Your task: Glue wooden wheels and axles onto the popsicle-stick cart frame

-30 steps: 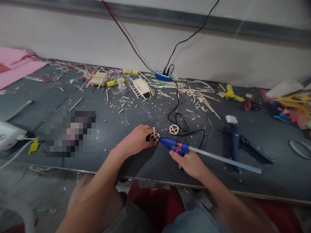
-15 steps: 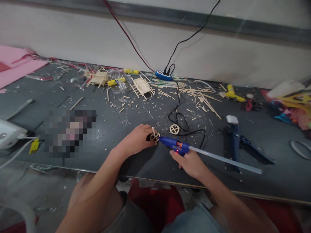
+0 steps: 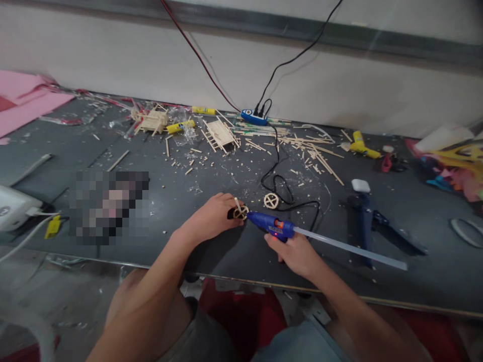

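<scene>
My left hand (image 3: 219, 216) is closed on a small wooden wheel (image 3: 238, 213), from which a short pale stick (image 3: 237, 203) rises at a tilt. Its fingers partly cover the wheel. A blue hot glue gun (image 3: 269, 224) is gripped in my right hand (image 3: 298, 254), its nozzle at the right edge of that wheel. Whether the tip touches the wood I cannot tell. A red light shows on the gun, and a long clear glue stick (image 3: 350, 248) sticks out of its back. A second spoked wheel (image 3: 270, 201) lies flat just beyond the gun.
Behind lie two small stick-built pieces (image 3: 221, 134) (image 3: 153, 120), yellow glue tubes (image 3: 181, 126) and loose sticks (image 3: 319, 151). The gun's black cord (image 3: 277, 156) runs to a blue power strip (image 3: 253, 117). Dark blue scissors-like tool (image 3: 364, 226) and a white case (image 3: 360, 186) are right; a pixelated object (image 3: 109, 208) is left.
The short stick at the wheel leans slightly further left. Both hands and the glue gun stay almost where they were.
</scene>
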Available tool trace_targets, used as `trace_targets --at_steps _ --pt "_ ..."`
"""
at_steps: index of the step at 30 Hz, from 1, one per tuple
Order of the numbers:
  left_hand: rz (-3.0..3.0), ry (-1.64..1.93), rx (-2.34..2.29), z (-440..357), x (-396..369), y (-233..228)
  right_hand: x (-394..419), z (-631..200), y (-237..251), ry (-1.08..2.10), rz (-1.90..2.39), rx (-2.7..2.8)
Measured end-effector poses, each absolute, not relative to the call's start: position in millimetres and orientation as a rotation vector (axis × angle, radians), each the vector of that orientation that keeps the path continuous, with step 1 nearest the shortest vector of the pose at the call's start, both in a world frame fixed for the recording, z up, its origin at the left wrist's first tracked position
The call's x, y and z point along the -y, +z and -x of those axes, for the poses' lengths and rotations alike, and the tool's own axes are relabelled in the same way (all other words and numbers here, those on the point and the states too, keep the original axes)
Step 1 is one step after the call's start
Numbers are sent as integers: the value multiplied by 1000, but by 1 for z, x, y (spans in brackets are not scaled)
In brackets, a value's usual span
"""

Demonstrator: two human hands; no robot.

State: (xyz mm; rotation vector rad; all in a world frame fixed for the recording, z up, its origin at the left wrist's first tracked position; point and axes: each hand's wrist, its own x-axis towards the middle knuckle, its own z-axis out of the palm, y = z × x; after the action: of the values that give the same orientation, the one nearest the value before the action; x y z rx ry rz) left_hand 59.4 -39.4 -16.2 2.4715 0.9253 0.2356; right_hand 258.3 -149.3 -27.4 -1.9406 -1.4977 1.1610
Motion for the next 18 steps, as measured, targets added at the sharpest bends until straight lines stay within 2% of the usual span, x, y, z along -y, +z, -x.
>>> trace_targets --at_steps 5,10,18 --pt "-2460 230 -927 -60 39 -17 150 -258 -28 1178 1925 1459" --pt "-2409 229 -953 -58 39 -17 149 -263 -28 1333 1832 1309" --pt "-2101 346 -1097 -39 41 4 146 -271 -33 1408 1645 1010"
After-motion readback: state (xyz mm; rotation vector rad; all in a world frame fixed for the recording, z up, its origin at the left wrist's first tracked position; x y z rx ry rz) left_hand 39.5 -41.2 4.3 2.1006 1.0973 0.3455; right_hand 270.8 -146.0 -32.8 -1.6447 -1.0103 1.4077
